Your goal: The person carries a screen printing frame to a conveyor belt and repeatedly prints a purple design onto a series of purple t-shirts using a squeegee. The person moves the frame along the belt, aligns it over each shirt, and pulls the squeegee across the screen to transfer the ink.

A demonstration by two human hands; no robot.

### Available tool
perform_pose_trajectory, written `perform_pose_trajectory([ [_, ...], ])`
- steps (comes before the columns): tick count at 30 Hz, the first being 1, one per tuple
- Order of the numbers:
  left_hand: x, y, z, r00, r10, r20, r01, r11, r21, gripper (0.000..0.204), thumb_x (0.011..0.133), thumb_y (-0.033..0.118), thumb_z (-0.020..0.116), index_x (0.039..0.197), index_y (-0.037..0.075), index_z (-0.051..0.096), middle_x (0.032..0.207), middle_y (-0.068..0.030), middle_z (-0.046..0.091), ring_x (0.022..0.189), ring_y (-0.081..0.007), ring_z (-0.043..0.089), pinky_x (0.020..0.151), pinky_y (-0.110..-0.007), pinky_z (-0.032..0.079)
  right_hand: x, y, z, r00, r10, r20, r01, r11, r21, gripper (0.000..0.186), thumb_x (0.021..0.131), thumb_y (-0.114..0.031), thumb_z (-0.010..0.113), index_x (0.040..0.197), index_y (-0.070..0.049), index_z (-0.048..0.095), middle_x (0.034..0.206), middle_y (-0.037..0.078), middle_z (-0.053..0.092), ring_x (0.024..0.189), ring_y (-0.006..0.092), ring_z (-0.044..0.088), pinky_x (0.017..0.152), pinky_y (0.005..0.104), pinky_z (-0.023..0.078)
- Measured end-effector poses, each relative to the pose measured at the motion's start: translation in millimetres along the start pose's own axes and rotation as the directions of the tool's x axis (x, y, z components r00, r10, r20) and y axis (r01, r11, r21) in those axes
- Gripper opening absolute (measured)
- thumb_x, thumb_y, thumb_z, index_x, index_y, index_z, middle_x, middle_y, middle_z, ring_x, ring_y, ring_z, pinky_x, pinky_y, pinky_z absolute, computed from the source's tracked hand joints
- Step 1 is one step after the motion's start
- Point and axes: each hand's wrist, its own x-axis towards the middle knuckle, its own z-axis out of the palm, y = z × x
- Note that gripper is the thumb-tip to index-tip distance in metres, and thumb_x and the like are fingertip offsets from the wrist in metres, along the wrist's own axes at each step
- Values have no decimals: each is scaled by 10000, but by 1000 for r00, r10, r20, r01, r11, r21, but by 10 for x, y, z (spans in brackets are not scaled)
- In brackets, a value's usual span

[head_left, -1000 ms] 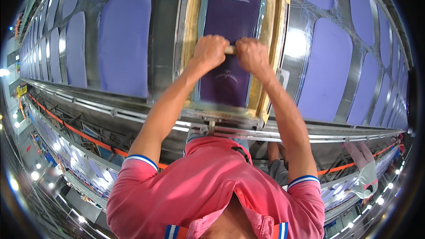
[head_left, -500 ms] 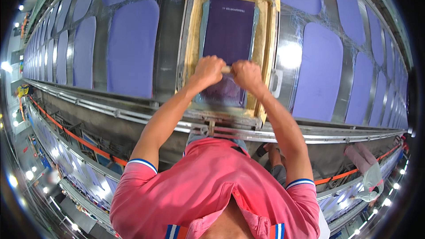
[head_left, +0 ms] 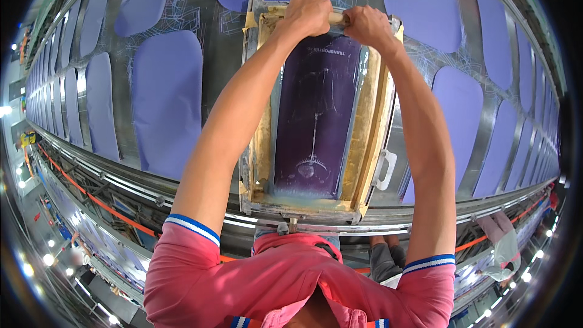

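My left hand (head_left: pixel 308 14) and my right hand (head_left: pixel 368 26) are wrapped side by side around the pale handle of a squeegee (head_left: pixel 336 18), at the far end of a screen-printing frame (head_left: pixel 381 121). Its blade is hidden beneath my hands. Yellowed tape lines the inside of the frame. A dark purple screen mesh (head_left: pixel 303 94) stretches across the middle, with pale line artwork and a small line of lettering showing on it. A white handle (head_left: pixel 384 170) sticks out from the frame's right side near the close corner.
Purple fabric pieces (head_left: pixel 167 97) lie in rows along the long dark table (head_left: pixel 218 61) on both sides. A metal rail (head_left: pixel 200 208) follows the table's near edge. Behind it, at the right, stands another person (head_left: pixel 504 243); part of someone's legs (head_left: pixel 387 258) shows closer.
Both hands have moved the squeegee away from me, from the frame's near half to its far end. The near part of the mesh with its pale artwork is now uncovered.
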Motion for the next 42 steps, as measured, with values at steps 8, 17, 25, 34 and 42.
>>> perform_pose_trajectory([
  [8, -1648, 483, 521, 999, 44, 10, -43, 997, -62, 160, 723, 58, 644, 816, 129, 753, 810, -134, 720, 769, -351, 707, 673, -464, 563, -1601, -737, 388, 989, -124, -84, 129, 990, 56, 47, 792, -69, 611, 771, -78, 653, 804, 116, 657, 796, 329, 687, 905, 501, 531],
  [17, -3986, 1324, 1146, 1000, 0, 20, 4, 981, -195, 259, 702, -1, 611, 936, 53, 709, 934, -94, 713, 837, -301, 699, 691, -429, 565, -3809, -1705, 705, 991, -100, 90, 78, 972, 223, 197, 774, -204, 726, 896, -55, 689, 871, 138, 639, 916, 314, 659, 1005, 576, 451],
  [25, -4149, 1367, 1172, 999, 38, -3, -38, 985, -168, 306, 717, 3, 598, 989, 58, 725, 960, -89, 718, 880, -301, 695, 734, -431, 564, -3431, -356, 793, 674, 621, -400, -553, 783, 284, 509, 924, -450, 612, 1201, -25, 657, 1129, 296, 658, 1076, 445, 616, 933, 500, 472],
  [34, -4406, 1129, 1007, 999, 38, -25, -44, 955, -295, 419, 690, 37, 633, 1100, 50, 721, 1143, -85, 718, 1050, -273, 678, 911, -388, 540, -3350, -429, 427, 614, 759, -216, -433, 553, 712, 406, 944, -284, 606, 753, 74, 617, 588, 109, 523, 598, 178, 429, 580, 398, 384],
  [42, -5004, -457, 496, 999, -45, -15, 40, 972, -233, 431, 670, 56, 636, 1088, 82, 738, 1132, -75, 725, 1050, -279, 681, 876, -403, 556, -2454, -1997, 1022, 599, 775, -200, -244, 415, 877, 234, 937, -154, 603, 896, 61, 686, 668, 42, 567, 672, 130, 462, 604, 350, 400],
])
